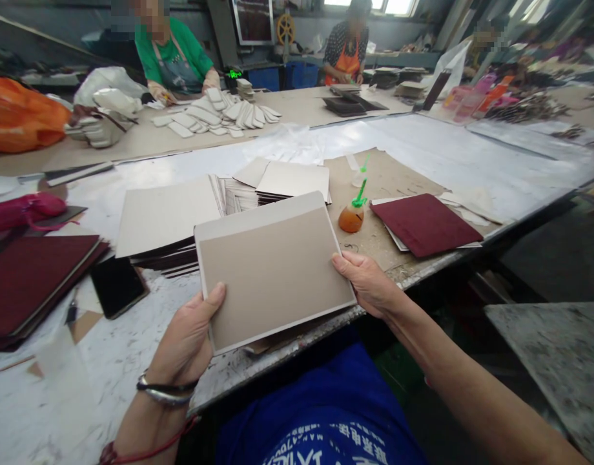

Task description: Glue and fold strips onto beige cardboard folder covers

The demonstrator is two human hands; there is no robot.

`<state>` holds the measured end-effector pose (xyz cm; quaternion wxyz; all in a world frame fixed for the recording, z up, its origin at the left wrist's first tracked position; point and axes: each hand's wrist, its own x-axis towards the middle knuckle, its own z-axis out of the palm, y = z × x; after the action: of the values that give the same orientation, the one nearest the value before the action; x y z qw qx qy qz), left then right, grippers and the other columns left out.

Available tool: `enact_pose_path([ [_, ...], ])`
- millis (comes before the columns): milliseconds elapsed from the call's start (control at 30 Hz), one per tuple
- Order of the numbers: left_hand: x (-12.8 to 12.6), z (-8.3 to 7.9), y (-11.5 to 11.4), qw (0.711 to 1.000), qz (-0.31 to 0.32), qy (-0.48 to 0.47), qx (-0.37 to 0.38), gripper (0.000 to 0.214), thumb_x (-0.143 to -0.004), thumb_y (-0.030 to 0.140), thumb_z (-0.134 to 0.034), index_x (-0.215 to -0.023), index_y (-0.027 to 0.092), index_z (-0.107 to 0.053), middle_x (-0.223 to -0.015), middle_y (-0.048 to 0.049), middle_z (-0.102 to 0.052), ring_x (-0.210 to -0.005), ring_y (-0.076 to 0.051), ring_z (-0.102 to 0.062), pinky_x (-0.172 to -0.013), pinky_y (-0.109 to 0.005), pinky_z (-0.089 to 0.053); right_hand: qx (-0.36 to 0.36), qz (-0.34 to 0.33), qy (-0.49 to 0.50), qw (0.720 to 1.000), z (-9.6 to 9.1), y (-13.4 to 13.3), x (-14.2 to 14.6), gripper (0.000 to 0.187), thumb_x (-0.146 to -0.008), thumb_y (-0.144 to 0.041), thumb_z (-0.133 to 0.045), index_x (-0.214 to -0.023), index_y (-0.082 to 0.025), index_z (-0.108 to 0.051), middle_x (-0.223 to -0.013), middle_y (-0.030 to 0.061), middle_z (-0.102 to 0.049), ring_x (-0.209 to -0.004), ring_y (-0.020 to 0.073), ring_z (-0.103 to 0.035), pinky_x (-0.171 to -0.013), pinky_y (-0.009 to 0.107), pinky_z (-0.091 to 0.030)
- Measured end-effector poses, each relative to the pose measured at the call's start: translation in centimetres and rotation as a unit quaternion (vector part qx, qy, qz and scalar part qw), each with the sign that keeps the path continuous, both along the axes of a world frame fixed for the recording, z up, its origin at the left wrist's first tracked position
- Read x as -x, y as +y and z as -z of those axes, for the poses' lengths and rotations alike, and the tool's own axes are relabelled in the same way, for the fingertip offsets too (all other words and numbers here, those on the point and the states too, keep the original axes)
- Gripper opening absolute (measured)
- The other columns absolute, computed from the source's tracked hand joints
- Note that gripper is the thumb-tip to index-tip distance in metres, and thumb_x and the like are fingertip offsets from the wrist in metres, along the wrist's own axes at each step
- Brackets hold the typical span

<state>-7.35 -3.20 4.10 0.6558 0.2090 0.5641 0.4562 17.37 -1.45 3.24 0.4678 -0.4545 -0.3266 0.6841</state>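
The panel (272, 271) is held over the near edge of the table (108, 361), pale strip away from the person, apparent long axis left to right, right end angled farther off. Left hand (193, 329) and right hand (367, 278) are partly closed, thumbs on top, pinching opposite side edges. Judged light, fairly stiff, best gripped there.

I am in a workshop. My long white worktable (132, 361) is scuffed and stained, and carries stacked panels (166, 213) and a nozzle bottle (351, 221) of amber liquid. Across from me, one person (199, 57) in a grey apron (175, 72) and another (332, 46) in an orange apron (348, 64) work at a table (299, 103) strewn with cut pieces (212, 116). Behind them I see blue bins (301, 75) and a yellow wheel (286, 30).
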Motion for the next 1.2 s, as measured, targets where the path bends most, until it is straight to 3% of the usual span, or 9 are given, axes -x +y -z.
enact_pose_path([
  [433,-0.5,0.4,-0.2,0.998,0.026,-0.048,-0.034,0.035,-0.080,0.022,-0.057,-0.114,0.013,-0.055,-0.098,-0.0104,-0.068,-0.087,-0.023,-0.064,-0.080,-0.035,-0.053,0.041,0.003,-0.014,0.999,1.2,0.1,-0.8,0.018,-0.079,-0.025,-0.060,-0.093,-0.016,-0.065,-0.089,0.0057,-0.072,-0.089,0.0220,-0.066,-0.074,0.033,-0.056],
  [700,-0.6,0.7,0.1,0.997,0.022,-0.061,-0.037,0.034,-0.078,0.020,-0.060,-0.111,0.013,-0.057,-0.097,-0.0105,-0.068,-0.089,-0.023,-0.064,-0.082,-0.035,-0.052,0.050,0.008,-0.023,0.998,0.9,0.3,-0.8,0.015,-0.078,-0.025,-0.060,-0.090,-0.017,-0.064,-0.086,0.0054,-0.072,-0.078,0.0209,-0.068,-0.072,0.034,-0.056],
  [867,-0.6,0.9,0.3,0.997,0.019,-0.057,-0.042,0.034,-0.076,0.022,-0.063,-0.108,0.011,-0.058,-0.098,-0.0118,-0.068,-0.089,-0.024,-0.064,-0.083,-0.036,-0.052,0.054,0.002,-0.012,0.998,1.1,0.2,-0.7,0.017,-0.078,-0.024,-0.060,-0.093,-0.018,-0.064,-0.089,0.0055,-0.072,-0.087,0.0223,-0.066,-0.074,0.034,-0.056],
  [1200,-0.8,2.3,-0.2,0.998,0.043,-0.047,0.023,0.044,-0.078,0.018,-0.059,-0.121,0.016,-0.050,-0.101,-0.0108,-0.067,-0.089,-0.024,-0.065,-0.079,-0.036,-0.054,0.059,-0.015,0.052,0.997,1.2,-0.1,-1.3,0.022,-0.089,-0.025,-0.045,-0.097,-0.013,-0.062,-0.094,0.0093,-0.071,-0.085,0.0189,-0.067,-0.073,0.031,-0.054],
])
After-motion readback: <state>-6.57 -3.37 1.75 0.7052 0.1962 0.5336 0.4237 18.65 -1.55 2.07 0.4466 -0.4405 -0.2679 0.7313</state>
